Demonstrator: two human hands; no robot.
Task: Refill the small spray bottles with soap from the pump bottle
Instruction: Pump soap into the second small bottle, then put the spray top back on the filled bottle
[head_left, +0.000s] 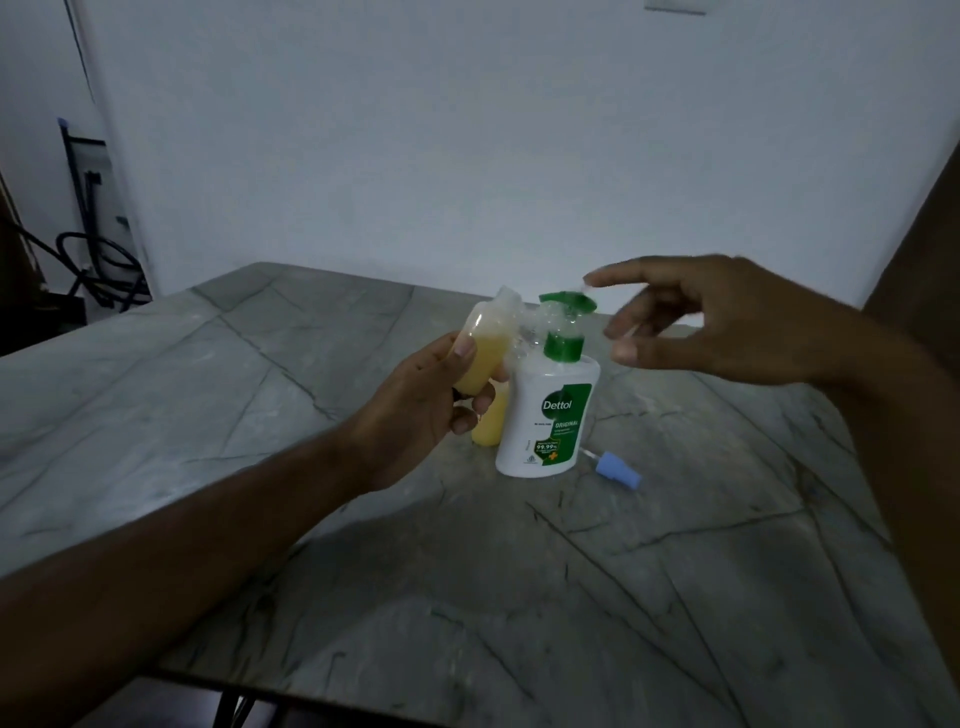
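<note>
Far left, past the wall's edge: dark cables (98, 260) and a rack, too dim to make out.

Grey veined table (260, 415), its near edge cut off at the bottom.

Left hand (421, 410) raised over the table, fingers and thumb curled round a small bottle (480, 353). Bottle tilted, long axis leaning up and to the right, open neck aimed toward the pump spout. Yellow liquid in the lower part, upper part clear; neck blurred against a clear shape behind it, mouth hard to make out. Base hidden in the palm.

Second bottle (491, 423) standing upright on the table just behind the hand and touching or just beside the pump bottle; only its yellow lower half showing, top hidden by the fingers and the held bottle.

Pump bottle (545, 421), white with green label, upright at mid-table, green spout (566, 301) pointing left toward the held bottle's neck.

Blue sprayer cap (618, 470) lying on its side just right of the pump bottle's base, thin tube pointing up-left.

Right hand (717, 322) hovering just right of the pump head, fingers loosely spread and lightly bent, holding nothing, motion-blurred at the tips; whether the forefinger touches the spout cannot be told.
</note>
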